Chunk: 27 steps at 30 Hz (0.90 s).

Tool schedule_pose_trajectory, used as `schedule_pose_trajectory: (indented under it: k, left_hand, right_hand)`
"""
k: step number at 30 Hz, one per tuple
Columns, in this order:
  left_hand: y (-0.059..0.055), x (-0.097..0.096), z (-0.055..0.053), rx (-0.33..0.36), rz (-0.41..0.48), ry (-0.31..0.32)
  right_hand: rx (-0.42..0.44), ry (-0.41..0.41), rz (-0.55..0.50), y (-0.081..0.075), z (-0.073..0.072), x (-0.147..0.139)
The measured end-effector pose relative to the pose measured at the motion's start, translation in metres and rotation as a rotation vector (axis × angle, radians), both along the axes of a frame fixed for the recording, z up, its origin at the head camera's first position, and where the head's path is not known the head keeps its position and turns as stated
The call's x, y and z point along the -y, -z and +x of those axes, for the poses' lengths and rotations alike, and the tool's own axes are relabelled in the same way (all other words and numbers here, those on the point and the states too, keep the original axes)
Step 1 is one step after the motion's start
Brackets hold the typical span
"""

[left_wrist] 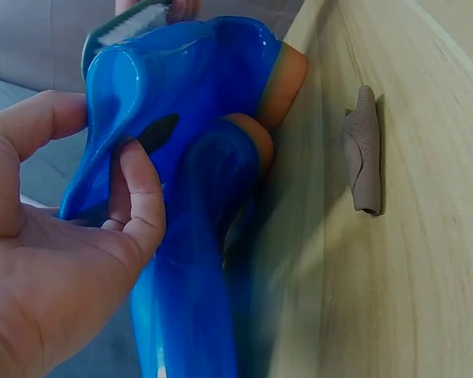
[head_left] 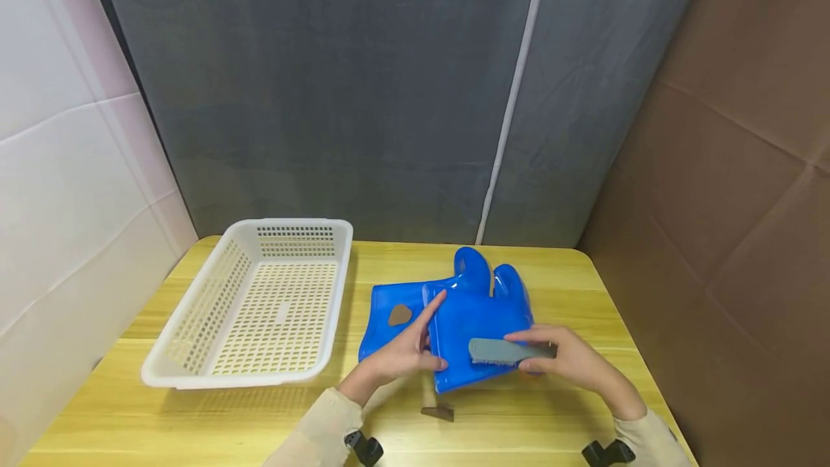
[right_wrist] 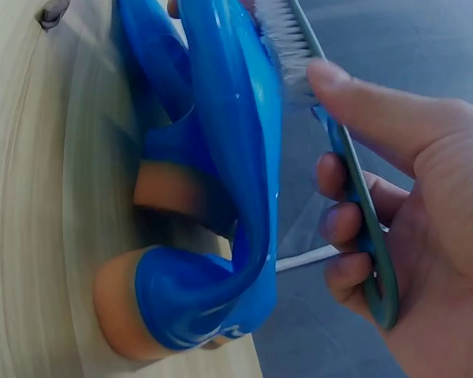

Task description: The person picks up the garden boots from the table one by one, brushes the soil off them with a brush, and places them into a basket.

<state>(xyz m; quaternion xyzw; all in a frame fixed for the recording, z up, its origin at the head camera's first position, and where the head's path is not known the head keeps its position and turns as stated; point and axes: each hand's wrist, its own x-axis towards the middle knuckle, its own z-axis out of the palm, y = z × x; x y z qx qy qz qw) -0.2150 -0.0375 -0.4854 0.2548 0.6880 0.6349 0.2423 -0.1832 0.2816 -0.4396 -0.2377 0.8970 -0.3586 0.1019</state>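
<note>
Two blue rain boots with orange soles lie together at the table's right half. My left hand [head_left: 403, 350] grips the nearer boot [head_left: 476, 330] by the rim of its shaft, with fingers on both sides in the left wrist view. My right hand [head_left: 573, 359] holds a grey-green scrub brush [head_left: 502, 352] by its handle. In the right wrist view, the white bristles [right_wrist: 288, 47] meet the side of that boot's shaft. The farther boot [head_left: 421, 294] lies partly behind the nearer one, and a brown patch [head_left: 400, 315] shows on its shaft.
A white plastic basket [head_left: 150, 366] with a grid of holes stands on the left of the wooden table [head_left: 246, 424]. Near the table's front lies a brown, clay-like piece [head_left: 437, 413]. Grey, white and brown sheets hang around the table.
</note>
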Motion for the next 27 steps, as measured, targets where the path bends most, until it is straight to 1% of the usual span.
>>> schedule_pose_trajectory:
  k: [5, 10, 17, 21, 27]
  left_hand:
    - [-0.004, 0.000, -0.002, 0.002, 0.004, 0.005]
    - [-0.010, 0.000, -0.004, -0.008, -0.004, 0.016]
    - [-0.023, 0.000, -0.007, -0.062, -0.069, 0.004]
    - [-0.032, -0.001, -0.009, -0.085, -0.119, -0.006]
    - [-0.043, -0.003, -0.015, -0.133, -0.155, 0.003]
  right_hand:
    - [-0.018, 0.064, -0.022, 0.004, -0.002, -0.004]
    - [-0.042, 0.140, -0.028, 0.008, -0.003, -0.007]
    - [-0.122, 0.179, -0.030, 0.014, -0.004, -0.013]
    - [-0.134, 0.211, -0.032, 0.016, -0.003, -0.015]
    - [-0.139, 0.239, -0.052, 0.018, -0.002, -0.018]
